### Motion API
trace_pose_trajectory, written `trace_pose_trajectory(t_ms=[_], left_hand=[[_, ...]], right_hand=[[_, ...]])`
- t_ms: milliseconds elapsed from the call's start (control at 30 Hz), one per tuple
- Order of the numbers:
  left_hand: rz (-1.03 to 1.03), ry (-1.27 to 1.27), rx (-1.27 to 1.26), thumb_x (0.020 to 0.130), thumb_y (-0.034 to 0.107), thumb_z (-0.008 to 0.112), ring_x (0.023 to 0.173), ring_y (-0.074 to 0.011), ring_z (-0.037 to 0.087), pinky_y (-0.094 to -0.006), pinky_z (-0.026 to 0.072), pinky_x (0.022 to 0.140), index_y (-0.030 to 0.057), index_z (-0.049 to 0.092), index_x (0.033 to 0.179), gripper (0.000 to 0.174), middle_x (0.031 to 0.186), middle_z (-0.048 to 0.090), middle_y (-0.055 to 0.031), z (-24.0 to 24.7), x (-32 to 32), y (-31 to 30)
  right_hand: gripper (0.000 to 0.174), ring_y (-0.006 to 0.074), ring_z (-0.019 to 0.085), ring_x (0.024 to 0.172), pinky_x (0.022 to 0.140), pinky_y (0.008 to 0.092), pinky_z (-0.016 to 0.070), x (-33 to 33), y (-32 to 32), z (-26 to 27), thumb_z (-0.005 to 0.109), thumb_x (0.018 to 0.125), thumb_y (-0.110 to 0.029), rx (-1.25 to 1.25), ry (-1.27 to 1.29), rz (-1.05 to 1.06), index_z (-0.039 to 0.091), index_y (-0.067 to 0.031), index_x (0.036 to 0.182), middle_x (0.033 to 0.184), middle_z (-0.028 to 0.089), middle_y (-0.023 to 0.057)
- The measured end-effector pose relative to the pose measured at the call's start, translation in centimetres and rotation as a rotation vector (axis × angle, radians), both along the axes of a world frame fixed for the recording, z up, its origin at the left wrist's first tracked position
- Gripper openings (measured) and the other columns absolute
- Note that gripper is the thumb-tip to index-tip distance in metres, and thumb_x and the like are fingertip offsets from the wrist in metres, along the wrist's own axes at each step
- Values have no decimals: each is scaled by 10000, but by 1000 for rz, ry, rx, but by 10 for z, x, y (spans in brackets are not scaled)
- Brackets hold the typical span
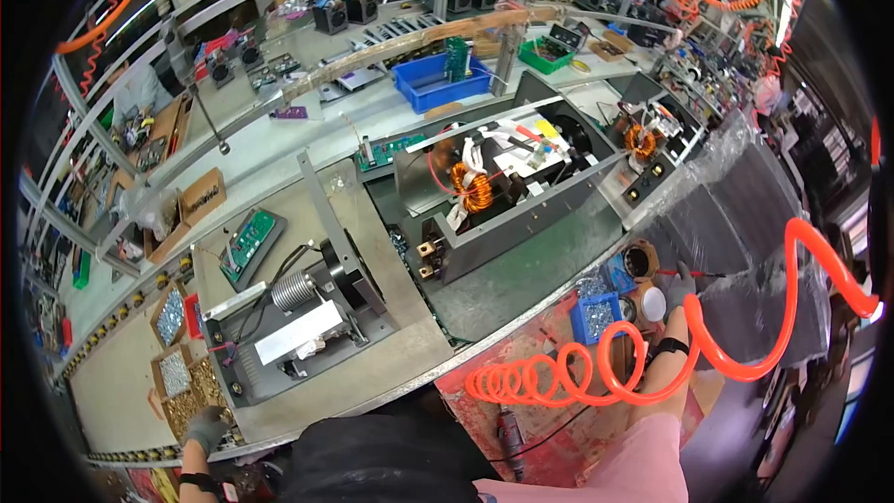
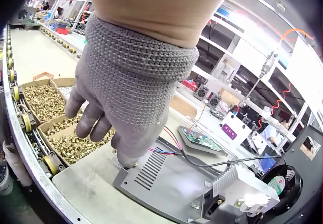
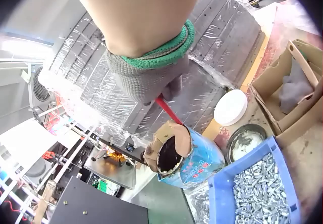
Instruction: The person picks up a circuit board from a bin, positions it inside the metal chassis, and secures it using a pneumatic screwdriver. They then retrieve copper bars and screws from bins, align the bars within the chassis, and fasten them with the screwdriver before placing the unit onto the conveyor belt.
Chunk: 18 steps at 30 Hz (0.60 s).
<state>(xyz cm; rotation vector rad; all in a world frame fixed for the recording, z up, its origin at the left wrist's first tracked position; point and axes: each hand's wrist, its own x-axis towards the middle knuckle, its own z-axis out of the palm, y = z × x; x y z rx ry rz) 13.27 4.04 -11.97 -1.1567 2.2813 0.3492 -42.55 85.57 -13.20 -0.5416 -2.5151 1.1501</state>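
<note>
My left hand (image 1: 207, 428), in a grey glove, is beside the near corner of a grey metal chassis (image 1: 233, 354). In the left wrist view the fingers of that hand (image 2: 121, 98) hang loosely bent beside cartons of brass-coloured fasteners (image 2: 75, 146), one fingertip by the chassis corner; whether it touches is unclear. My gloved right hand (image 3: 149, 80) grips a red stick (image 3: 169, 110) above a blue can (image 3: 199, 158) with a dark inside. The stick's lower end is hidden at the can's mouth.
Beside the can are a blue bin of silver screws (image 3: 262, 191), a white lid (image 3: 230, 107) and a cardboard box (image 3: 270, 90). A larger chassis with copper coils (image 1: 472, 188) stands on the line. A coiled red air hose (image 1: 736, 368) crosses before my right arm.
</note>
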Motion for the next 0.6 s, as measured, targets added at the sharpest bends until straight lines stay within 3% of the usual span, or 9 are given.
trace_pose_trajectory(t_ms=[33,67,100,133,167,233,267,433,600], left_hand=[[-63,-37,-32,746,343,621,1069,-302,595,-363,451,940,111,618,1163,478,1130,632,-158,3,4,6],[53,-35,20,745,364,612,1086,-304,585,-367,443,952,116,609,1183,504,1151,621,-160,4,5,11],[48,-74,18,766,414,591,1106,-305,572,-373,436,959,117,599,1197,523,1169,610,-163,4,6,15],[139,-70,49,780,463,577,1116,-309,565,-386,429,965,107,594,1202,552,1185,602,-163,10,2,24],[87,-55,19,797,487,563,1118,-319,561,-396,424,968,101,585,1213,568,1190,598,-167,18,-2,32],[32,-63,69,804,483,574,1113,-334,560,-402,430,953,85,581,1209,568,1184,597,-180,16,2,32],[104,-25,94,808,456,583,1092,-337,570,-412,435,939,75,594,1179,531,1159,610,-174,26,4,39],[287,-71,72,815,428,561,1089,-320,578,-419,448,924,157,612,1160,442,1170,608,-151,7,25,17],[426,-21,-11,830,393,544,1052,-300,601,-400,472,899,166,624,1141,394,1124,637,-115,-24,60,-42]], right_hand=[[425,201,579,878,789,318,466,-2,-7,0,452,889,-33,-92,-42,3,478,-26,1313,1112,608,131],[479,180,580,849,756,304,467,-40,61,-71,485,865,-54,-274,-72,64,445,-31,1342,1061,631,104],[479,180,580,849,756,304,467,-13,54,-43,485,865,-54,-274,-100,97,445,-31,1342,1061,631,104],[423,240,585,938,817,331,459,98,43,-49,495,837,-33,289,-269,338,516,-24,1259,1078,618,155],[376,300,591,1026,879,357,452,21,-40,26,504,809,-13,857,-384,592,587,-16,1176,1095,605,207],[365,298,594,1017,874,357,455,80,-76,20,509,813,-34,853,-310,696,592,-13,1168,1089,610,204],[355,296,597,1008,869,356,459,90,-136,4,514,817,-55,832,-217,816,596,-10,1159,1083,614,201],[335,288,615,964,844,353,477,168,-191,9,539,837,-160,757,116,822,619,5,1117,1053,636,185],[367,280,632,920,819,349,495,233,-198,37,564,856,-265,740,351,539,643,20,1075,1023,658,169]])
